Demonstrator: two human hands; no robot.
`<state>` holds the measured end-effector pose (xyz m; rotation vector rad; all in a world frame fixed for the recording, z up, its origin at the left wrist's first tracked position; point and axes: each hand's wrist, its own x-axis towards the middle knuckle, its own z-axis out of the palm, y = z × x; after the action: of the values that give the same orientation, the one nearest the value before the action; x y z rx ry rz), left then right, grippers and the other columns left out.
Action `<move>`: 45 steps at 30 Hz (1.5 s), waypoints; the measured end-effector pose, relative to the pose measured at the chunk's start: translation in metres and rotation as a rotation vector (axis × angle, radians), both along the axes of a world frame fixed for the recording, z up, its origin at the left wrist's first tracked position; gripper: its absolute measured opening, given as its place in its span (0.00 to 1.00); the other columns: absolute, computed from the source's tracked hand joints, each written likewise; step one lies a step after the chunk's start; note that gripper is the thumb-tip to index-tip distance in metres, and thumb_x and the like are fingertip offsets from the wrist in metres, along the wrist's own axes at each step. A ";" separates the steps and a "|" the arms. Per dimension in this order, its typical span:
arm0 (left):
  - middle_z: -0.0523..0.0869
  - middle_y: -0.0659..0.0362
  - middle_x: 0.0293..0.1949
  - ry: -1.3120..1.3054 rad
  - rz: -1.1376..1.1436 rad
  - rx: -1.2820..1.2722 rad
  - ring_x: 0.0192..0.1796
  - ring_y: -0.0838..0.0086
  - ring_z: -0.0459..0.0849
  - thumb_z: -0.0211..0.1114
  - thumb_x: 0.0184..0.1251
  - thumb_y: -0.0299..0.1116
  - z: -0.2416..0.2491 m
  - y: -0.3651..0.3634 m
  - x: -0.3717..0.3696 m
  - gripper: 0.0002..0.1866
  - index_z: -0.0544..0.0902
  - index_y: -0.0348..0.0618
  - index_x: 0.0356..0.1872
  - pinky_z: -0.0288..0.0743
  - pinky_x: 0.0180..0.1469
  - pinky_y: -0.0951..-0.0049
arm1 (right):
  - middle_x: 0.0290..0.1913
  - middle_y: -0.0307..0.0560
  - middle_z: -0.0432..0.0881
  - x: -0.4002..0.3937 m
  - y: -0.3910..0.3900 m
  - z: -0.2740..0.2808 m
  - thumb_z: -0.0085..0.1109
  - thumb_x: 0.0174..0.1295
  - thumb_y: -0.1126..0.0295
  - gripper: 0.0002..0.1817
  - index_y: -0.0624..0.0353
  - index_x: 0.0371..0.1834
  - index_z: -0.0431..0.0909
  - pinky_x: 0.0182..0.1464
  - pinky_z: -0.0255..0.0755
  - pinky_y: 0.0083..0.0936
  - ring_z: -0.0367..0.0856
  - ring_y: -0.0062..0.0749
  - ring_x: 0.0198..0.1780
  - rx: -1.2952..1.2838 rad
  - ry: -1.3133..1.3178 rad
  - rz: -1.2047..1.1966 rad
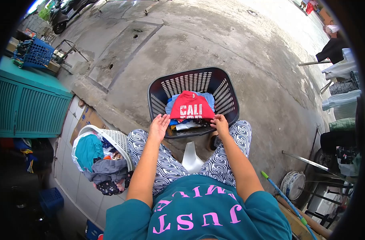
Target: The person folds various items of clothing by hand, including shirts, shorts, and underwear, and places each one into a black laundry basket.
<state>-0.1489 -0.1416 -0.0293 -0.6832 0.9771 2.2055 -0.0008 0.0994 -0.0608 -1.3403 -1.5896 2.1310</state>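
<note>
A folded red shirt with white "CALI" lettering lies on top of blue and other clothes inside a dark slatted basket. My left hand is beside the basket's near left side, palm turned up, fingers apart, holding nothing. My right hand is at the near right of the basket, close to the lower right edge of the red shirt; its fingers are slightly bent and spread, with nothing seen in them. A white basket by my left knee holds a teal cloth, a grey garment and other crumpled clothes.
A teal louvered cabinet stands at the left, with a blue crate on it. Clothes hang on a rack at the right. A blue pole and a white bucket are at the lower right. A motorbike stands at the upper left.
</note>
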 end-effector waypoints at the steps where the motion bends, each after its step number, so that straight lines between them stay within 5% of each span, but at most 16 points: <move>1: 0.74 0.47 0.50 0.001 0.008 -0.003 0.55 0.55 0.75 0.47 0.65 0.26 0.010 -0.008 0.001 0.13 0.64 0.37 0.50 0.71 0.56 0.59 | 0.42 0.49 0.73 0.000 -0.003 0.004 0.41 0.55 0.80 0.13 0.67 0.44 0.68 0.40 0.77 0.23 0.77 0.31 0.42 -0.003 0.001 0.008; 4: 0.76 0.51 0.49 0.338 -0.163 -0.284 0.52 0.65 0.77 0.51 0.64 0.26 0.046 -0.028 0.007 0.13 0.67 0.40 0.50 0.74 0.51 0.67 | 0.39 0.48 0.73 0.003 -0.003 0.002 0.42 0.55 0.81 0.13 0.68 0.44 0.68 0.37 0.77 0.22 0.78 0.31 0.39 0.014 0.061 0.020; 9: 0.76 0.52 0.49 0.331 -0.204 -0.292 0.53 0.66 0.77 0.52 0.65 0.27 0.057 -0.044 0.013 0.13 0.68 0.40 0.50 0.74 0.52 0.67 | 0.43 0.51 0.71 -0.010 0.014 -0.009 0.43 0.57 0.79 0.16 0.66 0.50 0.64 0.43 0.76 0.28 0.77 0.37 0.45 -0.143 0.071 -0.077; 12: 0.76 0.51 0.49 0.267 -0.203 -0.156 0.53 0.66 0.76 0.52 0.65 0.27 0.050 -0.030 0.012 0.13 0.68 0.40 0.50 0.73 0.53 0.66 | 0.57 0.61 0.61 -0.022 0.033 -0.033 0.46 0.63 0.68 0.22 0.63 0.59 0.58 0.54 0.70 0.41 0.67 0.52 0.57 -0.606 0.131 -0.449; 16: 0.73 0.49 0.52 -0.042 -0.124 0.063 0.56 0.62 0.74 0.53 0.63 0.27 0.015 0.007 0.000 0.14 0.67 0.41 0.49 0.70 0.56 0.60 | 0.60 0.63 0.56 -0.037 0.034 -0.045 0.49 0.62 0.62 0.30 0.72 0.59 0.51 0.59 0.64 0.42 0.62 0.53 0.60 -0.669 -0.006 -0.583; 18: 0.69 0.46 0.57 -0.312 -0.035 0.056 0.59 0.56 0.70 0.55 0.61 0.28 -0.014 0.030 -0.010 0.13 0.67 0.41 0.46 0.65 0.60 0.52 | 0.62 0.64 0.55 -0.045 0.035 -0.056 0.51 0.61 0.57 0.32 0.66 0.61 0.52 0.63 0.57 0.44 0.59 0.54 0.62 -0.764 -0.055 -0.647; 21: 0.60 0.47 0.64 -0.518 -0.036 -0.102 0.65 0.56 0.62 0.54 0.63 0.34 -0.065 0.058 -0.016 0.29 0.55 0.45 0.63 0.56 0.63 0.50 | 0.62 0.63 0.58 -0.056 0.035 -0.074 0.51 0.60 0.50 0.30 0.57 0.59 0.60 0.64 0.49 0.47 0.56 0.52 0.63 -0.800 -0.119 -0.706; 24: 0.55 0.50 0.67 -0.628 -0.043 -0.173 0.69 0.59 0.55 0.56 0.62 0.38 -0.113 0.075 -0.014 0.36 0.48 0.47 0.67 0.49 0.65 0.51 | 0.64 0.57 0.57 -0.066 0.036 -0.089 0.52 0.58 0.45 0.31 0.57 0.57 0.66 0.65 0.47 0.47 0.53 0.51 0.65 -0.899 -0.238 -0.773; 28: 0.50 0.49 0.68 -0.756 -0.034 -0.164 0.71 0.59 0.49 0.60 0.58 0.38 -0.148 0.097 0.002 0.42 0.43 0.47 0.68 0.44 0.67 0.53 | 0.66 0.56 0.54 -0.079 0.032 -0.112 0.56 0.55 0.44 0.37 0.56 0.62 0.60 0.66 0.45 0.47 0.49 0.49 0.68 -0.969 -0.330 -0.914; 33: 0.48 0.48 0.69 -0.781 -0.030 -0.077 0.71 0.59 0.47 0.64 0.54 0.42 -0.171 0.115 0.010 0.52 0.34 0.46 0.69 0.40 0.68 0.54 | 0.65 0.52 0.59 -0.075 0.024 -0.144 0.58 0.55 0.48 0.36 0.55 0.62 0.60 0.66 0.45 0.47 0.49 0.42 0.69 -0.872 -0.361 -0.864; 34: 0.48 0.48 0.69 -0.782 -0.023 -0.047 0.71 0.59 0.48 0.65 0.53 0.43 -0.178 0.117 0.009 0.53 0.33 0.46 0.69 0.41 0.68 0.54 | 0.57 0.48 0.70 -0.070 0.022 -0.153 0.58 0.57 0.57 0.27 0.58 0.56 0.66 0.64 0.53 0.44 0.60 0.38 0.65 -0.788 -0.313 -0.859; 35: 0.48 0.48 0.69 -0.782 -0.016 -0.017 0.71 0.60 0.48 0.66 0.52 0.44 -0.181 0.120 0.008 0.55 0.32 0.46 0.69 0.41 0.68 0.54 | 0.57 0.48 0.70 -0.073 0.024 -0.154 0.58 0.57 0.57 0.27 0.58 0.56 0.66 0.64 0.53 0.44 0.60 0.38 0.65 -0.782 -0.322 -0.857; 37: 0.54 0.48 0.67 -0.850 0.012 -0.053 0.70 0.60 0.52 0.66 0.51 0.47 -0.188 0.130 0.005 0.50 0.42 0.43 0.68 0.41 0.68 0.55 | 0.49 0.47 0.75 -0.078 0.026 -0.156 0.55 0.57 0.69 0.15 0.61 0.47 0.70 0.58 0.66 0.36 0.72 0.35 0.55 -0.739 0.050 -1.222; 39: 0.59 0.49 0.65 -0.788 0.023 0.029 0.69 0.61 0.55 0.65 0.52 0.49 -0.170 0.141 0.000 0.41 0.57 0.39 0.63 0.43 0.68 0.55 | 0.45 0.47 0.77 -0.085 0.026 -0.131 0.50 0.54 0.78 0.10 0.63 0.41 0.71 0.49 0.74 0.29 0.77 0.35 0.46 -0.710 0.051 -1.224; 40: 0.70 0.50 0.58 -0.781 0.130 -0.039 0.63 0.60 0.65 0.60 0.58 0.42 -0.162 0.150 -0.007 0.25 0.69 0.37 0.52 0.53 0.65 0.51 | 0.44 0.46 0.76 -0.085 0.026 -0.129 0.49 0.54 0.80 0.10 0.63 0.41 0.71 0.47 0.75 0.29 0.77 0.35 0.45 -0.687 0.123 -1.197; 45: 0.76 0.49 0.53 -0.550 0.338 0.038 0.57 0.57 0.73 0.54 0.59 0.27 -0.181 0.138 -0.055 0.20 0.69 0.36 0.54 0.61 0.62 0.50 | 0.44 0.45 0.76 -0.097 0.042 -0.099 0.46 0.51 0.83 0.15 0.61 0.43 0.69 0.44 0.75 0.28 0.77 0.34 0.43 -0.734 0.142 -0.895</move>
<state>-0.2037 -0.0036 -0.2105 -1.4258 0.5639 2.1143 -0.0978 0.1416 -0.1595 -1.5785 -0.0054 2.1111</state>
